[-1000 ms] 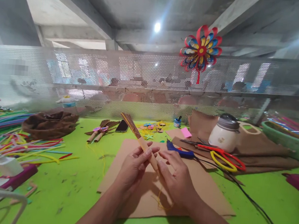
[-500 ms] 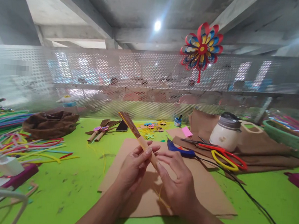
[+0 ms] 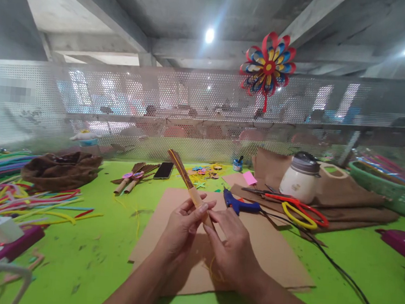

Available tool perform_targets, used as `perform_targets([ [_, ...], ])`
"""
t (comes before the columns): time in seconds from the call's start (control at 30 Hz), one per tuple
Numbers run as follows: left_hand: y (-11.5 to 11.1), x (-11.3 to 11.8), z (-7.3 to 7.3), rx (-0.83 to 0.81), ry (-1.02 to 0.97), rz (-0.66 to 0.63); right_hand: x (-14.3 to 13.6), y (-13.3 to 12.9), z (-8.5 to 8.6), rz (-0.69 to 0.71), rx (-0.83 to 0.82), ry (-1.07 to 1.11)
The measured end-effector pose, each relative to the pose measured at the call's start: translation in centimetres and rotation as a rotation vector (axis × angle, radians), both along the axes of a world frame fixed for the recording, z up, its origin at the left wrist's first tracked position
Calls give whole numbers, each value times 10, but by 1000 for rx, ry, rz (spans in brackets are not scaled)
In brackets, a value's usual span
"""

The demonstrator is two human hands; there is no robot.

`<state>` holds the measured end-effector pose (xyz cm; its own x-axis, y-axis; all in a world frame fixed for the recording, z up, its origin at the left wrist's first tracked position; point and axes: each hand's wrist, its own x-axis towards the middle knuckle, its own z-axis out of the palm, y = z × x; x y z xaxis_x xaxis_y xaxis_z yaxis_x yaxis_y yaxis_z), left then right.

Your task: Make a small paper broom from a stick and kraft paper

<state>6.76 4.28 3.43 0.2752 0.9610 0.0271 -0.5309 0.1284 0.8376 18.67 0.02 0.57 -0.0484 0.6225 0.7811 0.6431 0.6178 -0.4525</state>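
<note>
A brown paper roll [image 3: 195,198] with a darker fringed top slants up and left over the cardboard sheet [image 3: 166,281]. My left hand [image 3: 181,226] grips its middle between thumb and fingers. Lower down, my right hand [image 3: 232,242] pinches the roll's bottom end. A thin yellow string [image 3: 212,269] hangs below, near my right hand. Two similar brown rolls with pink-purple decorations [image 3: 129,179] lie at the left behind the cardboard, beside a phone [image 3: 163,170].
To the right are a blue glue gun [image 3: 242,205] with a black cord, scissors with red handles [image 3: 319,215], yellow-handled scissors [image 3: 299,216], a cream jug [image 3: 299,179] and folded brown paper [image 3: 354,203]. Coloured strips [image 3: 42,204] and a purple power strip [image 3: 20,247] lie left.
The roll has turned slightly more upright. The fingers of my right hand have closed in on its lower end. The whole view has shifted a little.
</note>
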Motion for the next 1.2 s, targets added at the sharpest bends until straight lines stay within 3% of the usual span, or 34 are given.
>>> perform_targets([
  [0.1,-1,0,1,-13,1,-8,3,-3,3,-27,109,-79],
  [0.23,-3,-1,3,-14,4,-25,9,-3,11,-42,141,56],
  [0.37,-5,-1,3,-5,17,-76,18,6,14,-86,-38,277],
  [0.5,-3,0,0,25,7,-101,18,12,12,102,-315,378],
  [0.67,-2,2,-4,64,12,-125,15,10,12,220,-435,568],
  [0.97,3,-5,-2,69,-39,-203,25,7,24,206,-359,642],
  [1.2,5,-10,-2,115,-26,-235,24,-3,28,321,-372,418],
])
